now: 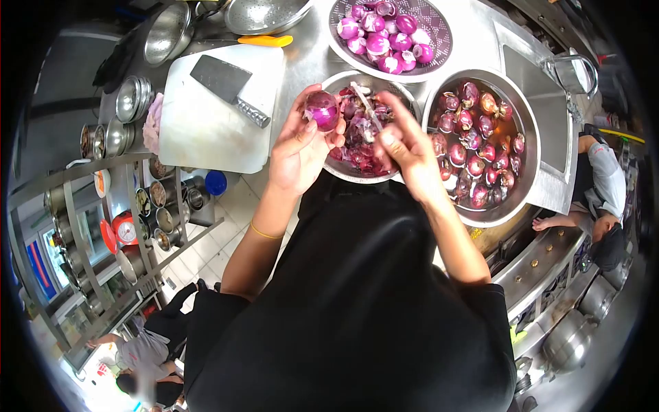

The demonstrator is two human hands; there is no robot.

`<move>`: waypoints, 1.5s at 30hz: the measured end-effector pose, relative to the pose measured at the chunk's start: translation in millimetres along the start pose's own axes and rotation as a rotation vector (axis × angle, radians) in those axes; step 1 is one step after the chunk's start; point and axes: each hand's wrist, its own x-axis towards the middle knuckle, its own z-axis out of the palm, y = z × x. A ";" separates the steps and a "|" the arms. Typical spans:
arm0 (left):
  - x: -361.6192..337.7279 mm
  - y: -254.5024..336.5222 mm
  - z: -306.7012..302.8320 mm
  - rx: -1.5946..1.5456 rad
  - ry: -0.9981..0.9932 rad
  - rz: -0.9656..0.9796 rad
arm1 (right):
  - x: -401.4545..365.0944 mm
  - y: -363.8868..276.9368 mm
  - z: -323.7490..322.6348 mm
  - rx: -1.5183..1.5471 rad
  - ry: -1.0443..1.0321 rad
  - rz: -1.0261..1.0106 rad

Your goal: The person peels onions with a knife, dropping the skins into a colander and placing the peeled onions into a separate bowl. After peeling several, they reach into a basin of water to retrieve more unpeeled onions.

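The left hand (pixel 305 144) is closed around a purple onion (pixel 321 111), fingers curled about its sides. Clock positions refer to the bowl of peelings, with 12 o'clock pointing away from the wearer. The onion is located at the bowl's 10 o'clock edge. The right hand (pixel 410 151) grips a slim pale tool (pixel 366 104) between thumb and fingers; the tool's exact type is unclear. Its upper end points toward 11 o'clock. Below both hands, the metal bowl contains loose skins and peelings (pixel 352 156).

At 3 o'clock, just beside the bowl, a large basin (pixel 530 134) contains onions with dark, ragged skins in amber liquid. At 12 o'clock, a perforated colander (pixel 440 31) contains bright purple onions. At 9 o'clock, a white cutting board (pixel 213 134) lies on the steel table (pixel 302 66); a cleaver (pixel 221 77) rests flat on it, handle toward 4 o'clock. Beyond the basin, at 3 o'clock, is a sink (pixel 539 86). Farther out, one person (pixel 607 180) is at 3 to 4 o'clock and another (pixel 147 347) at 7 to 8 o'clock.
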 end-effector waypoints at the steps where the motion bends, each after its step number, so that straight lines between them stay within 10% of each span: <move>1: 0.9 -1.6 -0.4 0.000 -0.039 0.029 | -4.1 -5.3 7.3 0.261 -0.110 0.033; 17: 1.0 -5.1 -0.9 0.028 -0.078 0.050 | 4.5 3.1 8.3 0.261 0.122 0.021; 26: -1.5 -5.6 4.3 0.053 0.028 -0.133 | -8.9 -16.8 4.4 -0.585 0.059 -0.558; 45: -1.6 -6.1 7.4 0.071 -0.061 -0.205 | -13.1 -19.9 3.0 -0.771 -0.014 -0.365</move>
